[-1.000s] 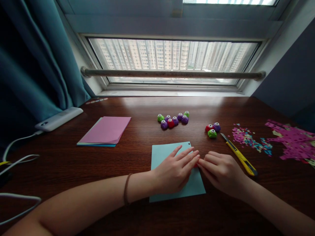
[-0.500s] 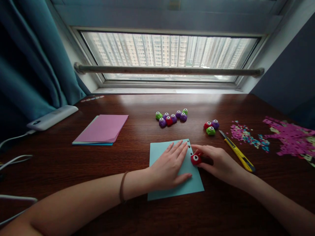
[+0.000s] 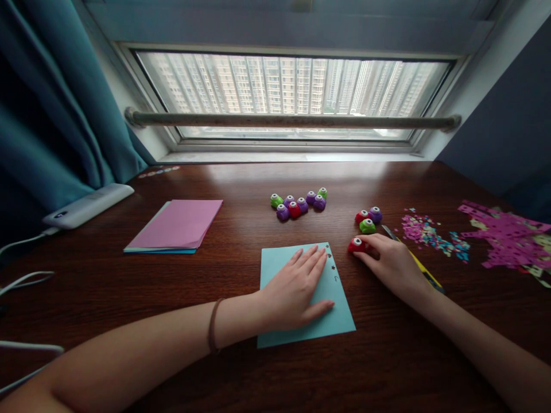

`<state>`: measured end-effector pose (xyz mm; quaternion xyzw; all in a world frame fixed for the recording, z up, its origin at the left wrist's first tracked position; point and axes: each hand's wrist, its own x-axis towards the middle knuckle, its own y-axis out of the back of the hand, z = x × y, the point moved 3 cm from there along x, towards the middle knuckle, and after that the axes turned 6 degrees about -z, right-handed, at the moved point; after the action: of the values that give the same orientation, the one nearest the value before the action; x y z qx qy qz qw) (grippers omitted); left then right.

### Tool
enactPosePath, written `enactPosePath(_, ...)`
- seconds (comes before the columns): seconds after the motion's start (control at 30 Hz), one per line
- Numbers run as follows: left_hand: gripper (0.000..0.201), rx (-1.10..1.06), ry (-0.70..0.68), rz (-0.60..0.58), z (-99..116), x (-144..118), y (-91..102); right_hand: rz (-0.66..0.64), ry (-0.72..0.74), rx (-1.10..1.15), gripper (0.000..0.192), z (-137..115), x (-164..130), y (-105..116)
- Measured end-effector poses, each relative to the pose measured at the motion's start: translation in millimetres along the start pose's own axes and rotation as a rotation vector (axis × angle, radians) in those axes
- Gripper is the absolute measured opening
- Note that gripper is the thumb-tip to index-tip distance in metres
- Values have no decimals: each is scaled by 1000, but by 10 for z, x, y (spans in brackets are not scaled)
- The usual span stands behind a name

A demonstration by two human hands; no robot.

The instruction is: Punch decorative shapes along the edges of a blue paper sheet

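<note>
Flat on a light blue sheet of paper (image 3: pixel 275 261) lies my left hand (image 3: pixel 297 287), fingers stretched out and pressing it to the table. Several small punched shapes run down the sheet's right edge, the lowest a curved cut. My right hand (image 3: pixel 387 261) pinches a red craft punch (image 3: pixel 356 245) with a white top, to the right of the paper and apart from it. Just beyond that hand sit a red punch (image 3: pixel 362 217), a purple punch (image 3: pixel 375 214) and a green punch (image 3: pixel 367 226). A yellow utility knife (image 3: pixel 424 269) is partly hidden by my right hand.
Several green, purple and red punches (image 3: pixel 294 209) stand in mid-table. Pink and blue paper sheets (image 3: pixel 181 223) are stacked at left, near a white power bank (image 3: pixel 88 206) with a cable. At right lie confetti bits (image 3: pixel 424 232) and punched pink scraps (image 3: pixel 508 235).
My right hand has drawn the red punch off the paper's right edge and carried it away to the right, uncovering a curved cut. My left hand stays on the sheet.
</note>
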<state>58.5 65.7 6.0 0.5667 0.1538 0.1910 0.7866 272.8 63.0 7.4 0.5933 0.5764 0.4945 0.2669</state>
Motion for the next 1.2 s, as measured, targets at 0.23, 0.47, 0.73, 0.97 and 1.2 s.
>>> enactPosePath(0.23,75,4,4,2,-1,7,-11,174,-56,-105,30,106,22,-4)
enactPosePath(0.47,64,24,5,64,11,-6,-9,19,40,66,10,-213,-37,59)
enactPosePath(0.73,57,102,54,88,27,-24,-2,-294,123,425,8,-317,-51,-87)
enactPosePath(0.97,57,116,50,103,38,-30,3,-301,132,361,7,-323,-86,-145)
enactPosePath(1.2,60,108,51,85,30,-27,17,-280,84,450,9,-345,-76,-109)
